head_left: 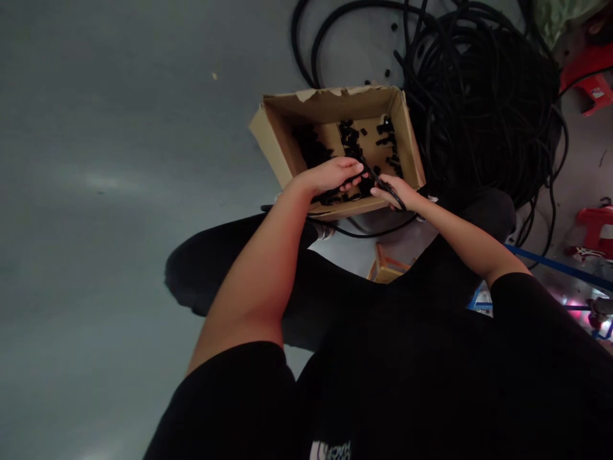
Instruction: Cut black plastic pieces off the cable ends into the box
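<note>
Nearest the camera, below the fingers and well apart from them, spreads a black shirt [407, 383] with white lettering at its lower edge. At the fingers themselves is a black scissor-like tool [400, 200], its looped handle against the right hand [395, 190] and its slim end slanting up toward the left fingertips. The right fingers are curled round that handle, gripping it. Between the thumb and fingers of the left hand [338, 176] is pinched a thin dark strip [352, 177]; whether the tool touches it cannot be told against the dark background.

Directly beneath both sets of fingers sits an open cardboard box [274, 147] with a torn far rim. Short black pieces [350, 137] lie inside it, just beyond the fingers and to either side. On the near side of the fingers, outside the box, a black cable [368, 236] curves low, with a small wooden stool [385, 271] below it and dark trousers [215, 262] around. Right of the right fingers and farther out is a large tangled heap of black hose [483, 108]; well past it stand red objects [596, 230]. Left of the left fingers stretches grey floor [105, 128].
</note>
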A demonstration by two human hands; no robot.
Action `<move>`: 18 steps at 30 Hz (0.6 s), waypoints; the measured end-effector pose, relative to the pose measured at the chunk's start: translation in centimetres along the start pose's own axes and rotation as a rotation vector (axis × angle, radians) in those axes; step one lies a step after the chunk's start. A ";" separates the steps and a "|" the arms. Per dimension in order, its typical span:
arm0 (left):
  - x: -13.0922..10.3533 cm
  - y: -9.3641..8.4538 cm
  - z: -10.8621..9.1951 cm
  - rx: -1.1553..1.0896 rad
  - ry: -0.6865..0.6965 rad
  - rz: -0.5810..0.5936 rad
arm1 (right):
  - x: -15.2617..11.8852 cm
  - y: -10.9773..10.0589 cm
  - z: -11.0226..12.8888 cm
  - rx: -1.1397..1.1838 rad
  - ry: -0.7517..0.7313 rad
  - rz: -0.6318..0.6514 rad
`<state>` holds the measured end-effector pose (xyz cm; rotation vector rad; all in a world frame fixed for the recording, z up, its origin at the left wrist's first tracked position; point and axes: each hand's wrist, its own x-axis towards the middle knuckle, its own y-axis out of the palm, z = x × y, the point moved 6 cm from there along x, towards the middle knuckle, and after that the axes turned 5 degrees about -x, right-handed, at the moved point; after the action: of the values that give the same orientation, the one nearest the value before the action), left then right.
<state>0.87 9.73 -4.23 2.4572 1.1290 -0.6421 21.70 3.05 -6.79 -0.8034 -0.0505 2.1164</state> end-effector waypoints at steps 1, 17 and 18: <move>0.1 -0.2 0.0 0.022 0.011 -0.022 | 0.0 0.2 -0.2 0.023 0.023 0.019; 0.0 0.8 -1.0 0.074 0.043 -0.262 | 1.8 1.5 -1.0 -0.065 -0.032 -0.066; -0.1 0.9 -1.3 0.071 0.058 -0.259 | 1.8 1.4 -1.0 -0.073 -0.030 -0.068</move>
<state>1.87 9.73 -2.98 2.4228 1.4879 -0.6985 20.46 3.24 -8.99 -0.8015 -0.1695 2.0724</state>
